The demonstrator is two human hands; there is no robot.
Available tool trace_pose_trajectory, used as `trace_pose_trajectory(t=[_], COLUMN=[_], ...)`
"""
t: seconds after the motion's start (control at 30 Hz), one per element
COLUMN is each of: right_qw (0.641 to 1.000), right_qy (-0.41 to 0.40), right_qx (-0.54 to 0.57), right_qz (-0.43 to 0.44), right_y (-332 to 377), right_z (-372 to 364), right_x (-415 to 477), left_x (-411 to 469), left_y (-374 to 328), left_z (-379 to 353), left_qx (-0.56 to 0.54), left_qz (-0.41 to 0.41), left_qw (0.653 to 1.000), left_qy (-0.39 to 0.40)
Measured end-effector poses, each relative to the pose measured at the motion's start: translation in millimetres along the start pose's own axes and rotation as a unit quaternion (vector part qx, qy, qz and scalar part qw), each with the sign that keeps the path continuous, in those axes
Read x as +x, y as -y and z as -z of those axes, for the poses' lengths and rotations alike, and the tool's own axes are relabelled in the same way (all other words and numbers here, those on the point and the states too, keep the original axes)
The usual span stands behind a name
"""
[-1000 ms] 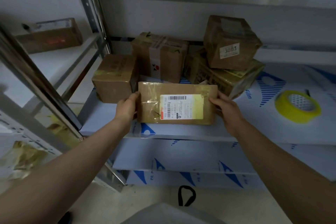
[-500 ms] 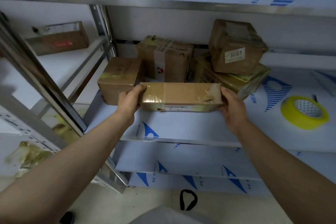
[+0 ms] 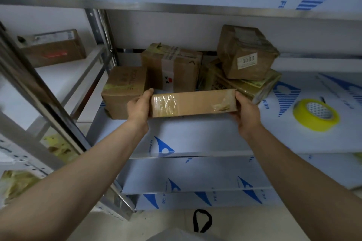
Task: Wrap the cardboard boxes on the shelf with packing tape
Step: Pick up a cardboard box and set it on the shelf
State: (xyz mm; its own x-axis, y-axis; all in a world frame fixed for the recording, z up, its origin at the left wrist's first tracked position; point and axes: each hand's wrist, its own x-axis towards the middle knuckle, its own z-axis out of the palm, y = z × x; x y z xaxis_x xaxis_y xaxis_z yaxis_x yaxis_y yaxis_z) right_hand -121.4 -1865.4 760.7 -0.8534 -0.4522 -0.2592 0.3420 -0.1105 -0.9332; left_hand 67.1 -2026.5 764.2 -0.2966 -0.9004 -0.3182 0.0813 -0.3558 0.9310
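Note:
A flat cardboard box (image 3: 193,102) with clear tape at both ends is held just above the white shelf (image 3: 195,139). My left hand (image 3: 140,107) grips its left end and my right hand (image 3: 245,112) grips its right end. Its narrow brown side faces me and the label is out of sight. A roll of yellow packing tape (image 3: 315,114) lies flat on the shelf to the right, clear of both hands.
Behind the held box stand a small box (image 3: 125,86), a taller taped box (image 3: 172,68) and a box marked 3003 (image 3: 245,53) stacked on a flat yellowish package (image 3: 250,86). A steel upright (image 3: 45,96) rises at left. Another box (image 3: 54,47) sits on the left shelf.
I have turned the box away from me, so the labelled face went from facing me to out of sight. It also moved back toward the stacked boxes.

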Motion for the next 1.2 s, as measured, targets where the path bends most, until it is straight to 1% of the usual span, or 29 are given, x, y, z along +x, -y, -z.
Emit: trace_pose_trajectory(t=[0.2,0.3,0.4,0.5,0.6,0.73,0.87,0.93,1.0,1.07,1.1,1.2], right_qw=[0.999,0.999,0.999,0.997,0.994,0.988,0.979,0.973,0.968,0.969,0.971,0.978], right_qy=[0.019,0.029,0.050,0.045,0.056,0.094,0.152,0.182,0.193,0.192,0.189,0.167], right_qx=[0.028,0.024,-0.011,-0.059,-0.098,-0.120,-0.135,-0.144,-0.159,-0.153,-0.134,-0.031], right_qz=[-0.006,-0.009,-0.007,0.001,0.008,-0.006,-0.005,-0.007,-0.014,-0.035,-0.051,-0.120], right_y=[2,2,0,-5,-8,-9,-3,-2,-6,-11,-12,-13], right_z=[-5,-5,0,7,11,15,26,31,35,38,38,39], right_x=[-3,-5,-3,4,14,26,37,39,42,44,44,45], left_x=[-1,-4,-8,-11,-11,-16,-25,-31,-36,-42,-44,-56], left_y=[1,1,1,1,3,9,11,10,10,11,10,3], left_z=[7,10,11,11,9,6,0,-3,-6,-9,-11,-18], left_qx=[-0.004,-0.019,-0.025,-0.035,-0.017,-0.016,-0.006,-0.015,-0.044,-0.067,-0.064,-0.006], left_qz=[0.006,0.012,0.013,0.003,0.001,0.001,-0.014,-0.029,-0.047,-0.069,-0.084,-0.139], left_qw=[1.000,0.999,0.999,0.999,1.000,0.999,0.999,0.999,0.997,0.993,0.992,0.990], left_qy=[-0.020,-0.027,-0.034,-0.030,-0.019,-0.032,-0.038,-0.034,-0.052,-0.068,-0.061,-0.001])
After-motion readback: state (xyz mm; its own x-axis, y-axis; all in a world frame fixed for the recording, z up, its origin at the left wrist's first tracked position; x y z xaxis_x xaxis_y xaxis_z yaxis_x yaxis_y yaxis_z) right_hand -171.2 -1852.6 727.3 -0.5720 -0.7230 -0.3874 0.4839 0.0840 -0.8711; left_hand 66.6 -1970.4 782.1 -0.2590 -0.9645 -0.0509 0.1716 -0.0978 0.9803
